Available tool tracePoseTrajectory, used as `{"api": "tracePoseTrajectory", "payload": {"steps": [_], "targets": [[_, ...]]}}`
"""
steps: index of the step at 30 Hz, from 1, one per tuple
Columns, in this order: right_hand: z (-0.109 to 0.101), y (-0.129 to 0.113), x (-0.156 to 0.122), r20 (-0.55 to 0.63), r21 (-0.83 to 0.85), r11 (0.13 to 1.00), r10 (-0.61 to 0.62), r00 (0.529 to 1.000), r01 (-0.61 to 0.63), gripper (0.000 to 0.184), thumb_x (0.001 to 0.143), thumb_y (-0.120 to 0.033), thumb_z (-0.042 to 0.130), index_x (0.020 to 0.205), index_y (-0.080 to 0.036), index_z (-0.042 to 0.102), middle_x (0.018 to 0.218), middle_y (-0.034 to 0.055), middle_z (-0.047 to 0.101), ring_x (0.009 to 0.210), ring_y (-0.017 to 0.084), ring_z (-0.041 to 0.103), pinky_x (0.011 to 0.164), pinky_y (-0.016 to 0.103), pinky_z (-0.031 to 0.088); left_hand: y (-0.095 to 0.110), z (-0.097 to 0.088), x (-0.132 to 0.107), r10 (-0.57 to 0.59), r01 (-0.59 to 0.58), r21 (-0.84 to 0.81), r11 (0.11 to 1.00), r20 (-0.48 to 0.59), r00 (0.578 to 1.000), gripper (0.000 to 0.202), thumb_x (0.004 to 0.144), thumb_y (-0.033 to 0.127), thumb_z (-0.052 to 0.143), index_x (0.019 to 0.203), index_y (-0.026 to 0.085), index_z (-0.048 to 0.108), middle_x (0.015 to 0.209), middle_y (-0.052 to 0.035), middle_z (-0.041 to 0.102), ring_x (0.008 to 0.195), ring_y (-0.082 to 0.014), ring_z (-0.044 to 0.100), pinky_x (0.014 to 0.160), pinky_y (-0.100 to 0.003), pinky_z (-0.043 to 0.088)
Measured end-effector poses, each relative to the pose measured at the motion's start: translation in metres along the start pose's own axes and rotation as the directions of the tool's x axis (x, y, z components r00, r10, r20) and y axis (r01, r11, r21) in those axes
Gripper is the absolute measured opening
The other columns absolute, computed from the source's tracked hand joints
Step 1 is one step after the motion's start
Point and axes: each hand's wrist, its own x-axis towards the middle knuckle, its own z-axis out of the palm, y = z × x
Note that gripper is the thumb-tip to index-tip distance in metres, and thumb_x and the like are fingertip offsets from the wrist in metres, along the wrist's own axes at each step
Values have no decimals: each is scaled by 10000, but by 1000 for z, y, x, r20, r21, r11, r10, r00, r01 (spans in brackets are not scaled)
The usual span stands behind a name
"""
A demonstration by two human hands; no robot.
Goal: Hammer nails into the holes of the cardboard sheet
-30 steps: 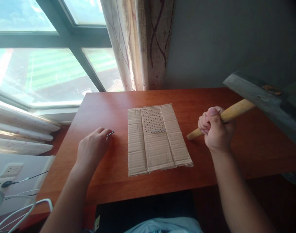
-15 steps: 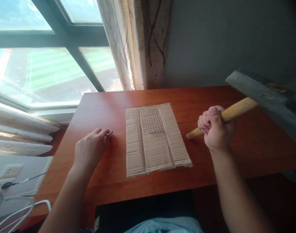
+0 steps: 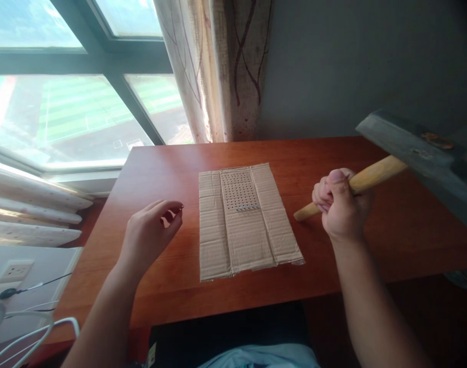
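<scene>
My right hand (image 3: pixel 343 207) is wrapped round the wooden handle of a large hammer (image 3: pixel 379 174). Its heavy grey head is raised at the right, and the handle's end points down toward the table. Over the left part of the table, my left hand (image 3: pixel 151 227) has its thumb and fingertips curled toward each other round a small metal nail (image 3: pixel 182 207), mostly hidden by the fingers. Between the hands lies a flat piece of corrugated cardboard (image 3: pixel 249 245) with a grid of small dark holes. Several silvery nails (image 3: pixel 248 207) stand in a row along the grid's near edge.
The brown wooden table (image 3: pixel 164 301) carries the cardboard. Behind it are a patterned curtain (image 3: pixel 214 71) and a grey wall (image 3: pixel 352 61). A window is at the left. White cables (image 3: pixel 65 323) and a wall socket (image 3: pixel 17 271) sit at the lower left.
My left hand has turned and shifted slightly right, toward the cardboard; the nail in its fingertips now shows less. My right hand and the hammer have barely moved.
</scene>
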Motion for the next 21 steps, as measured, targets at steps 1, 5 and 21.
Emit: {"api": "tracePoseTrajectory", "payload": {"steps": [1, 5, 21], "targets": [[0, 0, 0, 0, 4, 1000, 1, 1000, -1, 467, 899, -389, 643, 597, -202, 339, 469, -93, 278, 362, 36, 259, 369, 212, 177, 7, -2, 0, -12, 6, -160, 987, -34, 999, 123, 853, 298, 632, 916, 209, 688, 790, -13, 702, 651, -132, 622, 609, -240, 458], [0, 1, -1, -7, 7, 1000, -3, 1000, 4, 464, 894, -393, 652, 593, -201, 356, 463, -92, 282, 360, 37, 261, 366, 216, 179, 42, -6, 4, -48, -19, -527, 850, -113, 992, 127, 803, 277, 727, 873, 179, 687, 797, -17, 698, 662, -112, 618, 599, -210, 476], [1, 0, 0, -26, 50, 999, -9, 1000, 11, 457, 878, -345, 681, 591, -199, 357, 461, -93, 275, 358, 37, 247, 363, 216, 162, 86, 21, 20, 280, -306, -446, 841, -123, 952, 85, 837, 105, 627, 851, 166, 685, 708, 15, 658, 580, -57, 535, 539, -158, 431]]}}
